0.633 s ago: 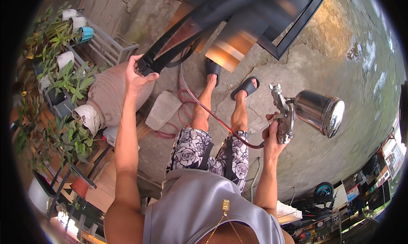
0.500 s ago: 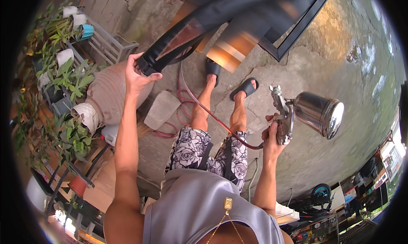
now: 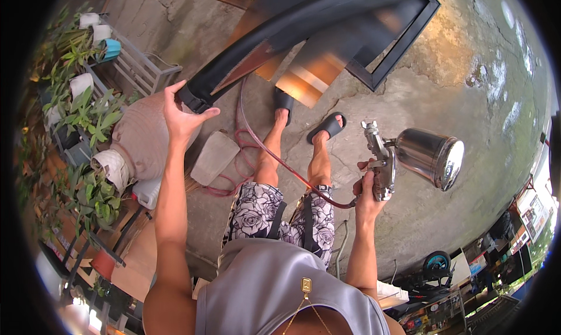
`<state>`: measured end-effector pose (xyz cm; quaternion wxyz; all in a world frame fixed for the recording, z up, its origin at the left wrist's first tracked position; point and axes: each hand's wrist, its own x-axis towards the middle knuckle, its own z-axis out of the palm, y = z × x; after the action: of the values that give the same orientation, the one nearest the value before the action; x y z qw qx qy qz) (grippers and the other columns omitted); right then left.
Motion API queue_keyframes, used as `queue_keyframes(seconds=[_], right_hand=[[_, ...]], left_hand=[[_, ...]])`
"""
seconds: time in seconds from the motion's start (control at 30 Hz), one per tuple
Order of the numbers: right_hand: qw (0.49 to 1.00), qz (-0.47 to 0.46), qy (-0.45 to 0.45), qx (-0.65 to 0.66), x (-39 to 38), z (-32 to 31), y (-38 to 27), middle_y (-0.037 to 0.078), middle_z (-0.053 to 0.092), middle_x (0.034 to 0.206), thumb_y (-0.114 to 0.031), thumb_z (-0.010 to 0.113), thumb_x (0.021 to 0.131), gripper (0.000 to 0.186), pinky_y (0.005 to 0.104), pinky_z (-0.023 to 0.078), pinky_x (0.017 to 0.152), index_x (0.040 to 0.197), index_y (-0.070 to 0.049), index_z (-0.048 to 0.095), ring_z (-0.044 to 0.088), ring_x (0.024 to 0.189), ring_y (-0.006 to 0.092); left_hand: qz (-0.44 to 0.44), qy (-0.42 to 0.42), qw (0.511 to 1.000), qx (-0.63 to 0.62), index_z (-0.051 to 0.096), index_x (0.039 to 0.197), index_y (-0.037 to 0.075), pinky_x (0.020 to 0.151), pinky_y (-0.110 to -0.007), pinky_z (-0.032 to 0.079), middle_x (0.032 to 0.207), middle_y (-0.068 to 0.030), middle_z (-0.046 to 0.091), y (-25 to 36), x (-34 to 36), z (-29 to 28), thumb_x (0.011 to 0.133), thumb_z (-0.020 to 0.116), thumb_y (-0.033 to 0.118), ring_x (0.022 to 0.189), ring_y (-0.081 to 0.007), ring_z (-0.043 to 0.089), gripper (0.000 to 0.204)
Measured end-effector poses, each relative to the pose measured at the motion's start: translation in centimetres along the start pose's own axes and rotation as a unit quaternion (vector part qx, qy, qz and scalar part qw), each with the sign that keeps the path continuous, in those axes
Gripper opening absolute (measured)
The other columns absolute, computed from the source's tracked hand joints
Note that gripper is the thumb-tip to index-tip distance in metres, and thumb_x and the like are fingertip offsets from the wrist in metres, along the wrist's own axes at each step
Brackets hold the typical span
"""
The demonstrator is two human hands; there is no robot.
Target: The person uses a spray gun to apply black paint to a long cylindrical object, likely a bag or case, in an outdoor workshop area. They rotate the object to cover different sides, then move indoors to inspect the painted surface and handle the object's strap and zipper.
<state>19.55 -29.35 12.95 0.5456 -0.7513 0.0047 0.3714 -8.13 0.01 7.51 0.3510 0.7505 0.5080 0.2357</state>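
My left hand is at the near end of a long, curved black piece, its end resting between my thumb and fingers. A bare reddish-brown strip shows along the underside of this piece. In my right hand is a metal spray gun, held by its grip, with a shiny silver cup to its right. The gun's nozzle end points up and away from me, apart from the black piece. A reddish hose runs from the gun's handle across my legs.
Black and orange-brown panels and a black frame lie beyond my feet. A concrete block and a large clay jar stand left. Potted plants and a grey metal rack line the left side.
The black piece has rolled in my left hand, so its brown strip shows narrower. My left thumb and fingers are spread wider. The spray gun is still in my right hand.
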Motion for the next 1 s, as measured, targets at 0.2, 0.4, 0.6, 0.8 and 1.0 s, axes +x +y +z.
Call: queue_keyframes(seconds=[0.2,0.4,0.6,0.8,1.0], right_hand=[[1.0,-0.001,-0.001,-0.003,0.3,-0.2,0.0,0.011,0.064,0.093,-0.012,0.058,0.089,0.029,0.0202,0.038,0.043,0.114,0.003,0.054,0.047,0.051,0.0059],[1.0,0.011,-0.006,-0.013,0.5,-0.6,0.1,0.01,0.064,0.093,-0.015,0.058,0.09,0.03,0.0199,0.036,0.042,0.116,0.001,0.054,0.045,0.049,0.0054],[1.0,0.019,-0.003,-0.003,0.7,-1.0,-0.3,0.01,0.064,0.093,-0.011,0.056,0.09,0.027,0.0201,0.037,0.043,0.114,0.0,0.055,0.046,0.05,0.0057],[1.0,0.012,0.007,0.002,0.9,-1.2,-0.8,0.01,0.065,0.093,-0.011,0.056,0.09,0.026,0.0203,0.036,0.043,0.114,0.0,0.055,0.045,0.049,0.0057],[0.999,0.04,0.026,0.017,1.2,-1.1,-1.7,0.011,0.065,0.092,-0.007,0.059,0.087,0.023,0.0203,0.04,0.046,0.108,0.002,0.056,0.049,0.054,0.0047]], left_hand=[[-0.012,0.006,1.0,-0.002,0.046,0.114,-0.001,0.086,-0.033,0.045,0.105,-0.0093,0.052,0.1,0.0,0.5,0.044,0.094,0.023,0.095,-0.0186,0.053,0.088],[-0.008,0.008,0.999,0.032,0.049,0.113,0.002,0.08,-0.033,0.046,0.097,-0.0102,0.057,-1.6,0.1,1.4,0.043,0.093,0.026,0.088,-0.0197,0.056,0.087],[-0.051,-0.006,0.998,0.031,0.048,0.114,0.004,0.082,-0.034,0.045,0.1,-0.0098,0.057,-2.2,0.2,2.4,0.044,0.091,0.021,0.092,-0.0212,0.055,0.084],[-0.068,-0.021,0.993,0.097,0.05,0.113,0.006,0.084,-0.036,0.044,0.102,-0.0118,0.058,-3.0,1.0,2.9,0.044,0.088,0.017,0.094,-0.0252,0.056,0.08],[-0.063,-0.024,0.991,0.117,0.053,0.111,0.004,0.079,-0.036,0.048,0.099,-0.013,0.063,-5.2,2.2,3.8,0.043,0.088,0.017,0.09,-0.0246,0.061,0.077]])
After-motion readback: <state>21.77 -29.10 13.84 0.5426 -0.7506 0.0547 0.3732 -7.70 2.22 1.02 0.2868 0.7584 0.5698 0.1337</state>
